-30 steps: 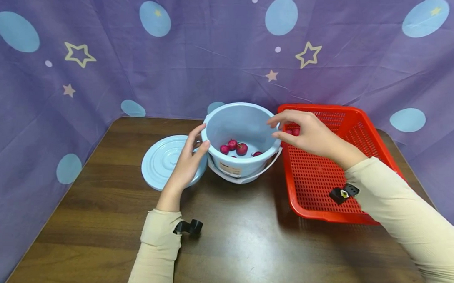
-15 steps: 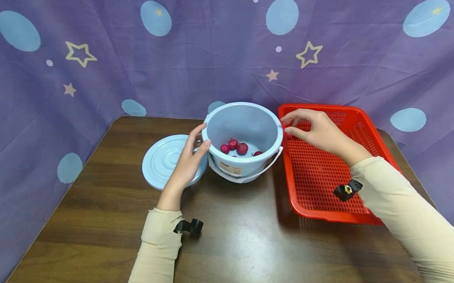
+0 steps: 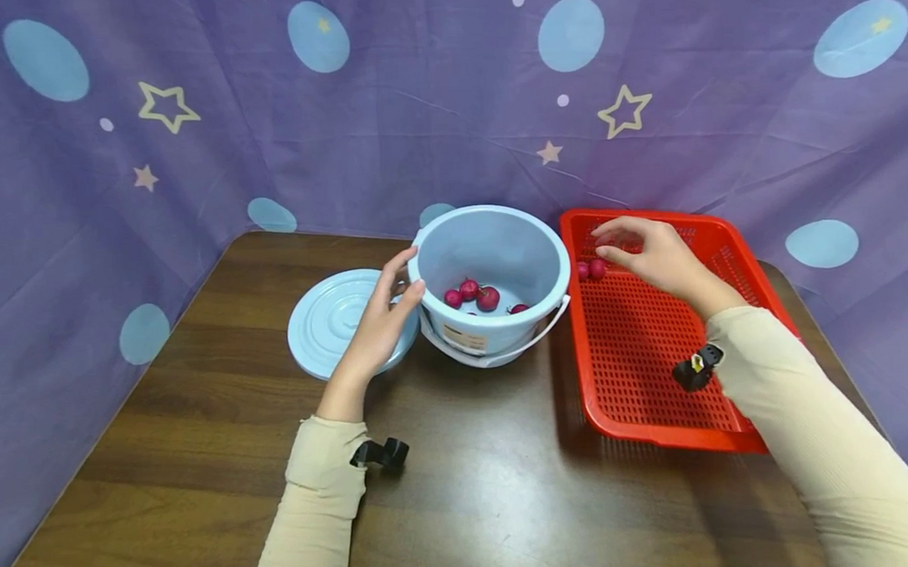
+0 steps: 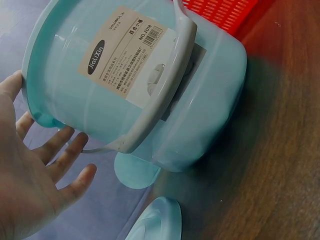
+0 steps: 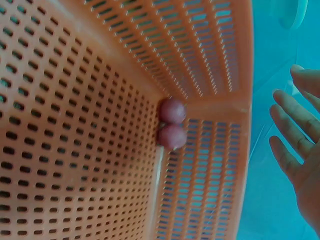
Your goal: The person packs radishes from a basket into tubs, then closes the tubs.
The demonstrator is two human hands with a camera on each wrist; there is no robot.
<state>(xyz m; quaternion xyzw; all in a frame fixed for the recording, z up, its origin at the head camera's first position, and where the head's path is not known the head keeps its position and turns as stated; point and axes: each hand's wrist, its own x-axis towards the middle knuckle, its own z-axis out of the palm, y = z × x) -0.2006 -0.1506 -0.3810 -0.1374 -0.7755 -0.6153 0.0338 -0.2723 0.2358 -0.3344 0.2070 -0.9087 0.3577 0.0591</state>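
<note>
My left hand (image 3: 375, 328) rests its thumb and fingertips at the left rim of a light blue bucket (image 3: 493, 244), fingers spread and relaxed. Inside the bucket lie several small pinkish-red radishes (image 3: 488, 298). To the right, my right hand (image 3: 663, 258) hovers over the far left part of a red plastic basket (image 3: 654, 435), fingers loosely bent and nothing between them. Two radishes (image 5: 172, 111) sit together in the basket's corner, below and left of the fingertips in the head view. In the left wrist view the bucket's pale handle (image 4: 162, 95) hangs across its label (image 4: 125, 55).
A round light blue lid (image 3: 335, 317) lies on the brown wooden table (image 3: 460, 467), left of the bucket and partly behind my left forearm. A purple curtain (image 3: 433, 109) with stars and ovals hangs behind the table.
My right hand has moved right, from the bucket's right rim to over the basket, bringing the two radishes there into view. The left hand stays at the bucket's rim.
</note>
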